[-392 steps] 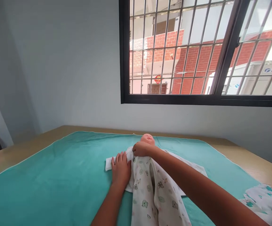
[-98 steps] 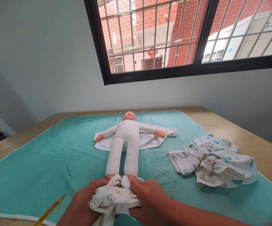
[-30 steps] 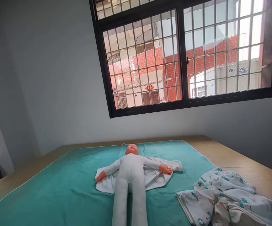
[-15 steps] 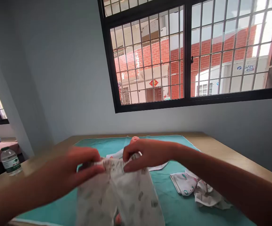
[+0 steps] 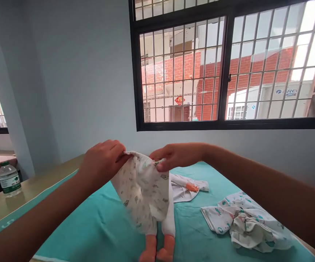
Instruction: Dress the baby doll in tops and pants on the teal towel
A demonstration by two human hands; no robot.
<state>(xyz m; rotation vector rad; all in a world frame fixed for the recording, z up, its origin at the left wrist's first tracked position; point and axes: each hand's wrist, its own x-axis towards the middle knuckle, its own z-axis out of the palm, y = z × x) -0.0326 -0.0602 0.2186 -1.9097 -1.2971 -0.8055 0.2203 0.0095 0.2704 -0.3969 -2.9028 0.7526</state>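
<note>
Between my hands hangs a pair of white printed baby pants (image 5: 143, 189), held up by the gathered waist edge. My left hand (image 5: 104, 158) pinches its upper left corner. At the upper right, my right hand (image 5: 173, 154) grips the same edge between thumb and fingers. Behind and below the cloth a baby doll (image 5: 169, 243) lies on its back, dressed in white. Its bare feet point towards me, and one hand shows past a printed sleeve (image 5: 180, 182). The pants and my right hand hide its head and most of its body.
A teal sheet (image 5: 100, 214) covers much of the wooden table (image 5: 30, 194). To the right lie folded and crumpled printed baby clothes (image 5: 248, 222). A water bottle (image 5: 9, 180) stands at the far left. A barred window (image 5: 179, 76) is in the wall behind.
Both hands have lifted the pants upward, away from the sheet. The doll's legs and feet now show beneath them. My view has shifted, showing more of the clothes at the right.
</note>
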